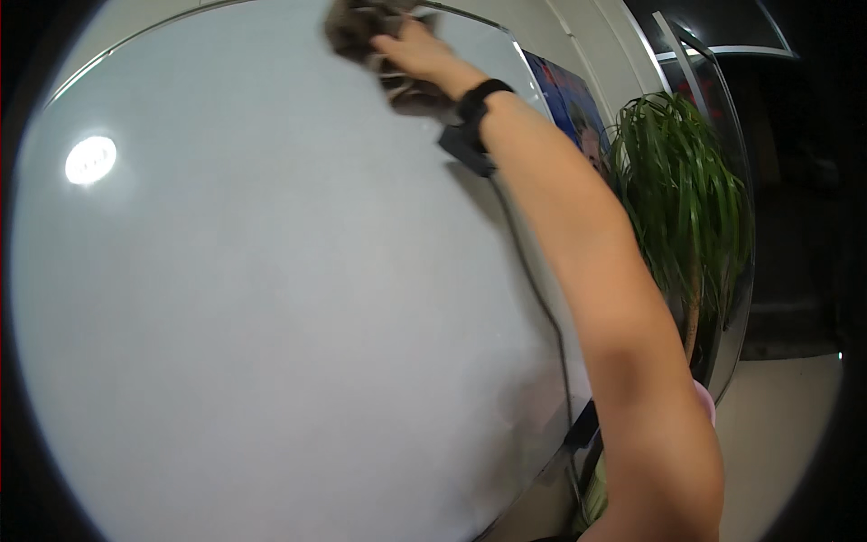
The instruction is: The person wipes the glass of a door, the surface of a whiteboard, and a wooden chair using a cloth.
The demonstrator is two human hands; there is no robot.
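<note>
My right hand (423, 54) reaches up to the top edge of a large whiteboard (271, 284). Bunched under its fingers is a grey-brown cloth (362, 30), blurred and partly cut off by the picture's upper rim. A lower fold of the cloth hangs down over the board's surface. Around the wrist sits a black strap (484, 98) with a small black box (467, 150) on its underside, and a dark cable (535, 281) runs down from it. No marks can be made out on the board. My left hand is out of view.
A ceiling light's reflection (91, 160) glares on the board's left. Beyond my arm stand a blue poster (565, 95) on the wall, a leafy potted plant (677, 176) and a glass door (735, 169). A black object (582, 425) sits at the board's lower right corner. Pale floor (786, 413) shows at right.
</note>
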